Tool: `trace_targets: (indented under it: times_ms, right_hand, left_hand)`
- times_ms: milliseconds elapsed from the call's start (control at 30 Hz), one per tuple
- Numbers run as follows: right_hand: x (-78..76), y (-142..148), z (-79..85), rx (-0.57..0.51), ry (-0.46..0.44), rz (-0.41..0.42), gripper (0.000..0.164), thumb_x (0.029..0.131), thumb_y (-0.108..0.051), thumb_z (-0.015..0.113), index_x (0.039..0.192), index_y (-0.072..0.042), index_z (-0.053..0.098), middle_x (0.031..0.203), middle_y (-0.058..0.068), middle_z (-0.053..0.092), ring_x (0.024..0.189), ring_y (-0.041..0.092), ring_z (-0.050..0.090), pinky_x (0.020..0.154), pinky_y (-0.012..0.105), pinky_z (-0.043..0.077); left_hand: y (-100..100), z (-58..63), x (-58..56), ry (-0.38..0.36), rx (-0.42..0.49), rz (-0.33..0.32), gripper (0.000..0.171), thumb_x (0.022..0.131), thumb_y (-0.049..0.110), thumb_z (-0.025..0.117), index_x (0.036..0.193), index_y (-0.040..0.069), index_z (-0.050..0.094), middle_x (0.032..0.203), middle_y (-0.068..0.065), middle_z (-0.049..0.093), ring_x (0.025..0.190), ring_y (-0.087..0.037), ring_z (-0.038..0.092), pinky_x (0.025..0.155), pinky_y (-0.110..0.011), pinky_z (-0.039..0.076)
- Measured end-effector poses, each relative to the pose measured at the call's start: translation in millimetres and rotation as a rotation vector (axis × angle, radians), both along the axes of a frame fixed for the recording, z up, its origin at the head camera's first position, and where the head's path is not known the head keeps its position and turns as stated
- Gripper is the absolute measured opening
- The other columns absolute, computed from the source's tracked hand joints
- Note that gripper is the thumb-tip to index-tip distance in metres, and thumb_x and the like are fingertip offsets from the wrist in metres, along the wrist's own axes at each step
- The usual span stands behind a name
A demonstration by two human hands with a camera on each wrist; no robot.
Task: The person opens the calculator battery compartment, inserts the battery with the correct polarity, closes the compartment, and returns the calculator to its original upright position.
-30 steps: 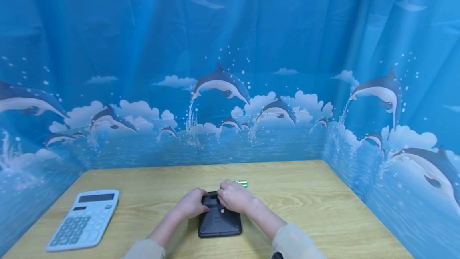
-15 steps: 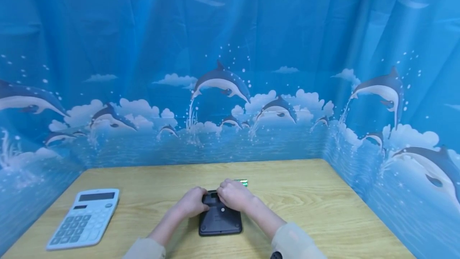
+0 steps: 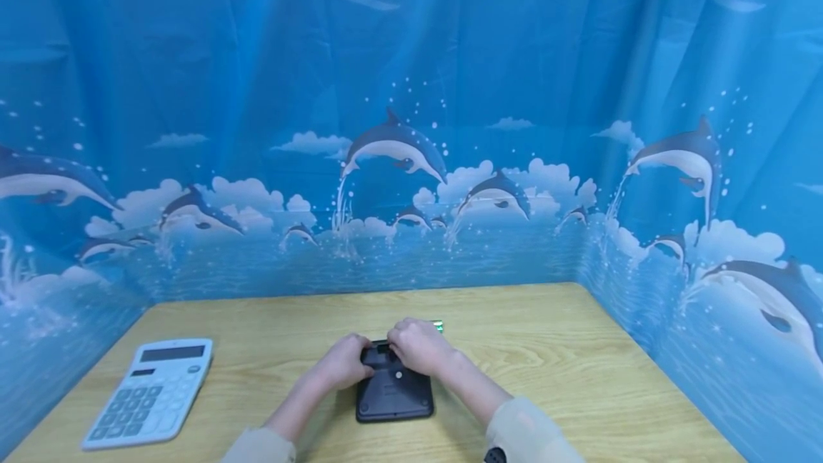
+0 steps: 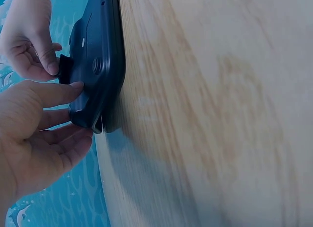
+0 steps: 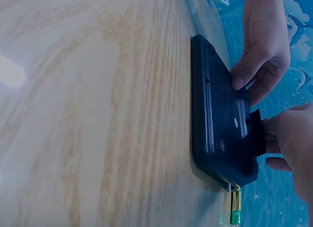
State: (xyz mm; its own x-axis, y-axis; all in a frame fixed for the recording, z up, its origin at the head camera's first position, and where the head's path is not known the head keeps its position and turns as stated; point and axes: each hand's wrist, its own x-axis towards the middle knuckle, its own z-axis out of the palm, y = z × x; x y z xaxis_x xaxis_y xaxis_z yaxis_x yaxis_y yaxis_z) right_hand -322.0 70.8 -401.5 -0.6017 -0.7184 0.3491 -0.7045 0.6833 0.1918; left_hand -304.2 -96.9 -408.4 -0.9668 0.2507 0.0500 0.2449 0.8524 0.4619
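A black calculator point(image 3: 393, 400) lies face down on the wooden table, its back with round feet and a small pale spot turned up. My left hand point(image 3: 346, 363) grips its far left corner, thumb on the back and fingers under the edge, as the left wrist view shows. With thumb and fingers, my right hand point(image 3: 419, 347) pinches a small black battery cover point(image 5: 257, 133). That cover stands tilted up at the battery compartment near the far end. The compartment is partly hidden by my right hand in the head view.
Just beyond my right hand lie green and gold batteries point(image 3: 439, 325), partly covered by it in the head view. A large white calculator point(image 3: 153, 393) rests face up at the table's left. A blue dolphin-print curtain point(image 3: 398, 56) surrounds the table point(image 3: 566, 377).
Both hands keep almost the same place on the calculator. My right hand has shifted very slightly, and less of the batteries shows behind it.
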Motion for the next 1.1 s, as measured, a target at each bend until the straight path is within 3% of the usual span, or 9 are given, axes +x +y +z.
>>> trace_targets:
  times_ms: [300,600,1100]
  right_hand:
    - [-1.8,0.9,0.6,-0.081,-0.086,-0.039,0.005,0.085,-0.019,0.066,0.082,-0.016,0.069,0.077,-0.007,0.061,0.071,0.007,0.057,0.057,0.019,0.047]
    - [-4.2,2.2,1.6,-0.113,-0.107,-0.051,0.006,0.085,-0.018,0.066,0.079,-0.016,0.068,0.075,-0.007,0.06,0.071,0.008,0.058,0.057,0.021,0.047]
    - [-5.9,15.1,8.1,-0.359,-0.31,-0.124,0.006,0.086,-0.016,0.065,0.085,-0.012,0.069,0.082,-0.004,0.064,0.074,0.009,0.058,0.068,0.023,0.05]
  left_hand:
    - [2.0,-0.9,1.5,0.003,0.0,0.008,0.04,0.072,0.007,0.077,0.107,-0.007,0.062,0.102,-0.017,0.059,0.096,-0.028,0.056,0.086,-0.042,0.048]
    - [1.5,-4.0,0.5,0.021,0.022,-0.017,0.039,0.072,0.007,0.076,0.106,-0.008,0.061,0.102,-0.018,0.059,0.097,-0.029,0.056,0.086,-0.043,0.048]
    - [-3.8,-5.0,0.8,0.051,0.049,-0.053,0.038,0.07,0.005,0.077,0.103,-0.007,0.062,0.099,-0.017,0.058,0.093,-0.029,0.056,0.086,-0.044,0.047]
